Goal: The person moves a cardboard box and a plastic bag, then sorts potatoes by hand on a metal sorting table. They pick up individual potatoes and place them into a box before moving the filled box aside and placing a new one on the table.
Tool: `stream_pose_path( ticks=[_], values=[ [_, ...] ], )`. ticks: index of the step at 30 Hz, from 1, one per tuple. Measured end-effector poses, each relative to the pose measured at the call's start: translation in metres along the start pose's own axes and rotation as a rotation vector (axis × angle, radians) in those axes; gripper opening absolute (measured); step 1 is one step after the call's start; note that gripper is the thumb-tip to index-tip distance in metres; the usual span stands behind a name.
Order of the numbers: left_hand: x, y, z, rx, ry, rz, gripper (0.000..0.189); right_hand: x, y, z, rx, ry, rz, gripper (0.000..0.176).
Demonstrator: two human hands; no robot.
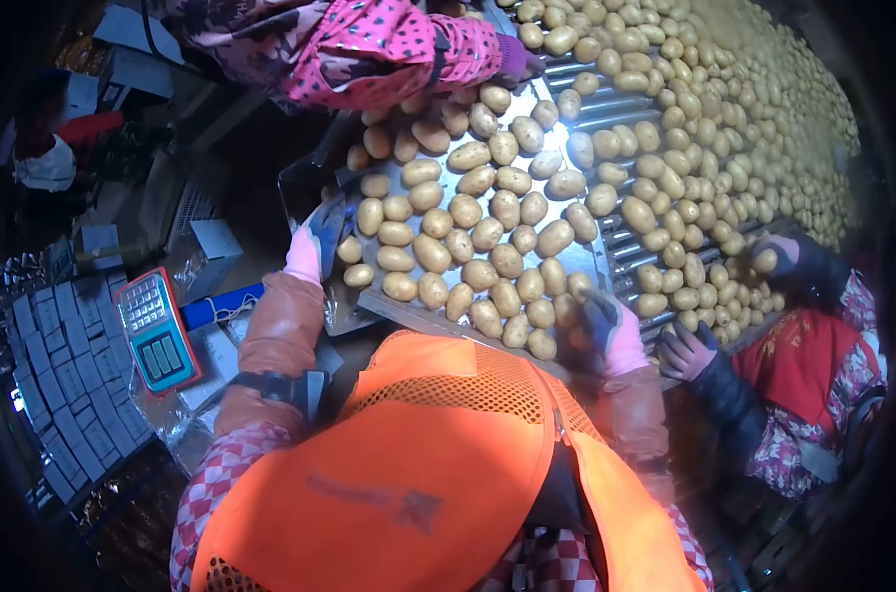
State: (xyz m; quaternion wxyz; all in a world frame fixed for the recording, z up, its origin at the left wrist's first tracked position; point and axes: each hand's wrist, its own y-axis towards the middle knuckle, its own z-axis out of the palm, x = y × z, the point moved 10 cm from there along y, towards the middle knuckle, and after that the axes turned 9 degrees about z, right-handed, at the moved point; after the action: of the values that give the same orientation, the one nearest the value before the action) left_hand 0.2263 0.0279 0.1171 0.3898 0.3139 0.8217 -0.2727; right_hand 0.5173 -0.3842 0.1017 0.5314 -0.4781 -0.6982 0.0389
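Observation:
Many yellow potatoes lie on a metal sorting chute in front of me. My left hand, in a blue and pink glove, rests at the chute's left edge beside a potato; whether it grips anything is unclear. My right hand, also gloved, reaches the chute's near right corner, touching potatoes there. I wear an orange vest.
More potatoes cover a roller conveyor at the back right. A co-worker in a pink dotted sleeve stands opposite. Another person in red works at the right, gloved hand near the rollers. A red-framed scale sits at the left.

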Motion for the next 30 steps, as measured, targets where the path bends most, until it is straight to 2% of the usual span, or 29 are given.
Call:
stream_pose_path(
  ticks=[1,3,5,6,7,9,10,13,16,17,18,19,21,22,23,24,25,26,27,29,30],
  values=[
    [0.014,-0.014,-0.010,-0.215,-0.256,-0.125,0.045,-0.023,-0.003,0.010,0.169,-0.179,0.177,0.028],
    [0.030,-0.029,-0.005,-0.283,-0.343,-0.178,0.042,-0.029,-0.008,0.016,0.174,-0.107,0.115,0.033],
    [0.073,-0.040,0.014,-0.336,-0.373,-0.308,0.040,-0.044,-0.009,0.044,0.347,-0.428,0.275,0.036],
    [0.101,-0.039,0.028,-0.330,-0.480,-0.172,0.038,-0.055,0.002,0.056,0.256,-0.315,0.339,0.037],
    [0.078,-0.032,0.039,-0.378,-0.584,-0.076,0.042,-0.008,-0.004,0.056,0.146,-0.558,0.396,0.039],
    [-0.013,-0.013,0.039,-0.148,0.140,0.178,0.051,-0.002,0.011,0.074,0.168,-0.513,0.247,0.038],
    [-0.032,0.001,0.045,-0.057,0.297,0.066,0.050,-0.002,0.009,0.077,0.166,-0.511,0.249,0.038],
    [-0.037,0.048,0.069,0.115,0.687,-0.173,0.049,0.004,0.010,0.080,0.145,-0.377,0.259,0.033],
    [-0.019,0.080,0.064,0.148,0.665,-0.180,0.043,-0.005,0.004,0.083,0.130,-0.368,0.161,0.034],
    [-0.015,0.084,0.062,0.178,0.629,-0.194,0.040,-0.011,0.003,0.081,0.127,-0.240,0.134,0.033],
    [-0.031,0.072,0.052,0.125,0.563,-0.187,0.036,-0.012,0.004,0.077,0.120,-0.111,0.103,0.032],
    [-0.047,0.061,0.049,0.113,0.569,-0.179,0.036,-0.009,0.004,0.074,0.114,-0.106,0.089,0.032],
    [-0.061,0.030,0.054,0.004,0.241,-0.231,0.035,-0.015,-0.005,0.081,0.259,0.434,0.329,0.031],
    [-0.054,0.019,0.086,0.122,0.197,-0.105,0.036,0.016,-0.019,0.102,0.437,0.822,0.454,0.035],
    [-0.048,0.009,0.119,0.241,0.147,0.022,0.037,0.040,-0.033,0.110,0.437,0.826,0.458,0.035],
    [-0.096,0.000,0.098,0.259,0.264,-0.029,0.042,0.070,-0.043,0.113,0.409,1.006,0.405,0.036],
    [-0.090,0.023,0.073,0.019,0.286,0.111,0.047,0.086,-0.045,0.111,0.378,1.186,0.345,0.037],
    [-0.054,0.039,0.048,-0.061,0.343,-0.018,0.048,0.074,-0.030,0.116,0.317,1.073,0.133,0.036],
    [-0.054,0.052,0.010,-0.140,0.397,-0.147,0.050,0.041,-0.011,0.128,0.313,1.075,0.132,0.036],
    [-0.018,0.085,-0.018,-0.096,0.565,-0.242,0.051,-0.017,0.020,0.140,0.378,0.649,0.097,0.046],
    [0.005,0.100,-0.017,-0.092,0.564,-0.240,0.051,-0.018,0.022,0.138,0.373,0.581,0.051,0.044]
  ],
)
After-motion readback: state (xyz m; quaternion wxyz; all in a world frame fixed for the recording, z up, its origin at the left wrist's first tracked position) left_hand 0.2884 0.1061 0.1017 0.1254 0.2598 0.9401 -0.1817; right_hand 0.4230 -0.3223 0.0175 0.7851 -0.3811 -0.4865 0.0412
